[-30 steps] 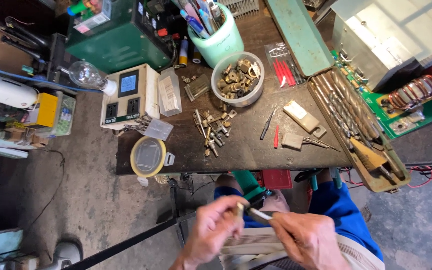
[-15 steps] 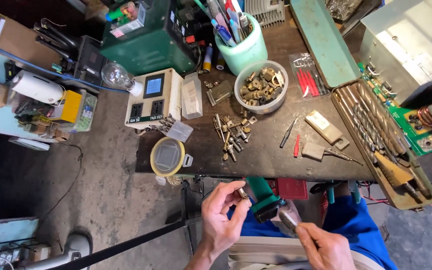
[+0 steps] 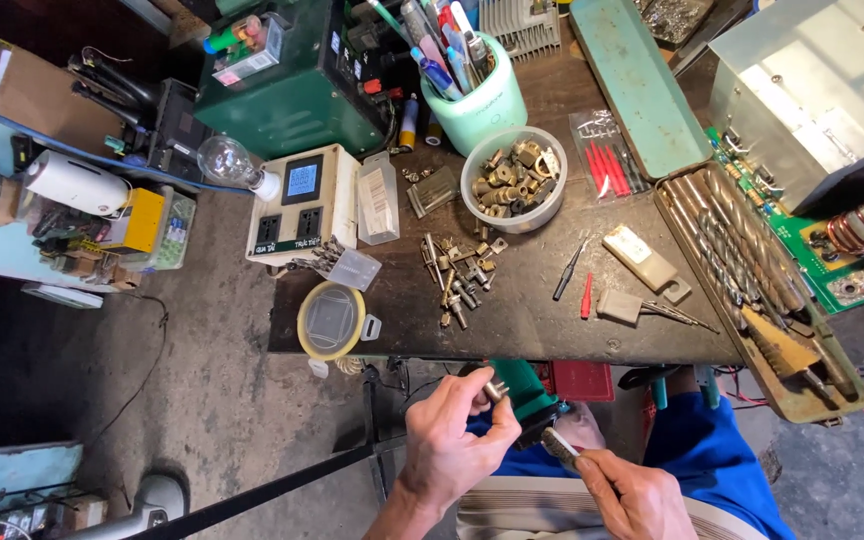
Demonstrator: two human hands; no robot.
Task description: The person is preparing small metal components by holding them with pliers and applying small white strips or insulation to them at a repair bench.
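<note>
Below the counter [image 3: 552, 320] edge, over the lap, the left hand [image 3: 452, 440] is closed around a small metal fitting [image 3: 495, 390], pinched at its fingertips beside a green tool [image 3: 524, 388]. The right hand [image 3: 632, 495] grips a small brush [image 3: 559, 445], its head pointing toward the fitting. A bowl [image 3: 512, 178] of brass parts sits on the counter above.

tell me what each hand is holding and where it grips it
The left hand pinches a small metal fitting by its end at the fingertips. The right hand grips a small wire brush by its handle.
</note>
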